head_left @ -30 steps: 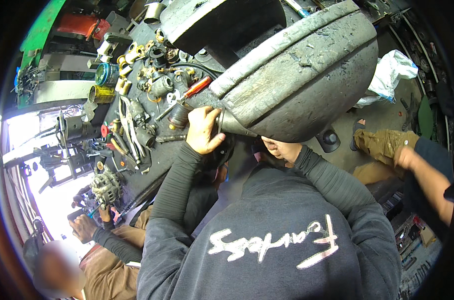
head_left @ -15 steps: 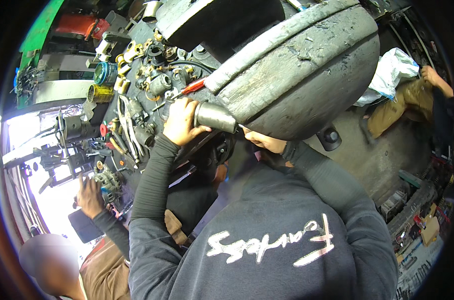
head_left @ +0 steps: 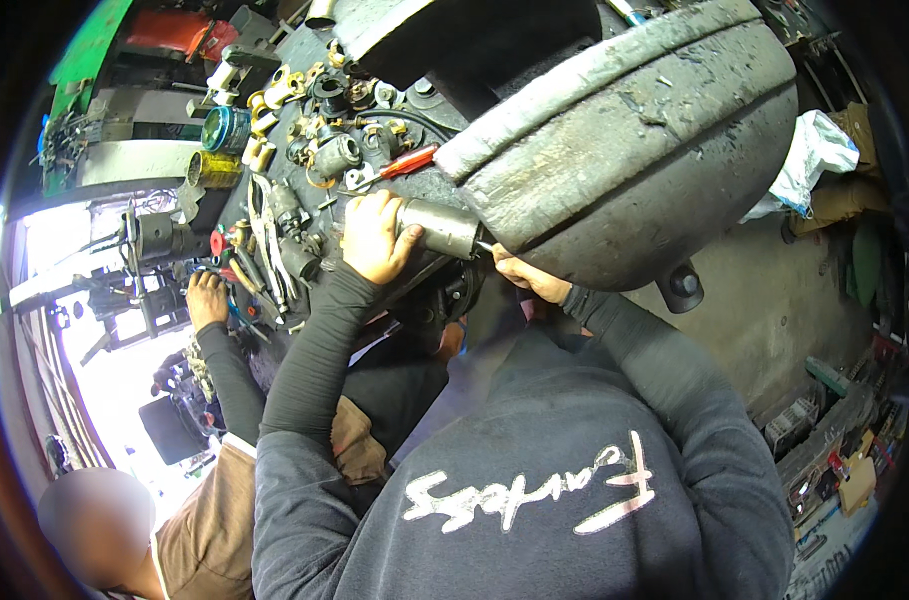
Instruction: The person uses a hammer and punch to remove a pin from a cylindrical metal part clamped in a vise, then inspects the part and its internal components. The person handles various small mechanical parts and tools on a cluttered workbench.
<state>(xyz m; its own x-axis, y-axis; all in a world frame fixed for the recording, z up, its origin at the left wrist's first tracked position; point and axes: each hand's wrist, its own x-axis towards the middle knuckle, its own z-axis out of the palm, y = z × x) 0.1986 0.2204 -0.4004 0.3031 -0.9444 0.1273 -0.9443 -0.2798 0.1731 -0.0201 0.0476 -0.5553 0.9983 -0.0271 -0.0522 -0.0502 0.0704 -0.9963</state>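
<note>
A short grey metal cylinder point(head_left: 442, 228) lies tilted over the bench edge. My left hand point(head_left: 377, 240) is wrapped around its left end, thumb along its side. At the cylinder's open right end, my right hand point(head_left: 536, 277) pinches a thin metal tool point(head_left: 485, 246), with its tip at the rim. Most of that tool is hidden in my fingers, so its kind is unclear. A red-handled tool point(head_left: 409, 162) lies just beyond my left hand. Right beside the cylinder stands a large, scarred, rounded metal block point(head_left: 624, 150).
Brass and steel fittings point(head_left: 324, 110) crowd the bench, with pliers point(head_left: 244, 285) to the left. Blue point(head_left: 224, 128) and yellow point(head_left: 212, 168) cans stand at its far left. A co-worker's hand point(head_left: 208, 298) reaches to the bench at left. A white sack point(head_left: 814, 155) is at right.
My view has shifted slightly. Both hands keep their grip at the cylinder. The co-worker's hand at left has moved forward onto the tools, and the person at right has mostly left view.
</note>
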